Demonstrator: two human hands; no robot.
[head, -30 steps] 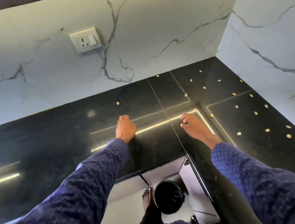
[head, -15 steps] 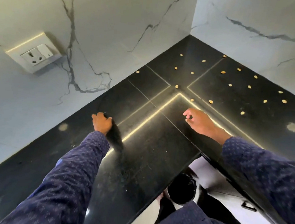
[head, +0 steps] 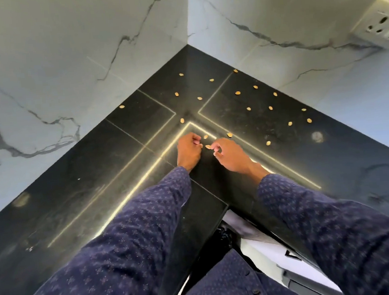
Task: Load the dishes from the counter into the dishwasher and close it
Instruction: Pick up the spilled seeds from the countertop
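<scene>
Both hands work at the inner corner of the black table: the left hand is curled closed, contents unseen, while the right hand pinches a tan seed; other seeds lie scattered beyond.

Bright, even light; strip-light glare on glossy black counter; wide-angle edge distortion; slight softness.
</scene>
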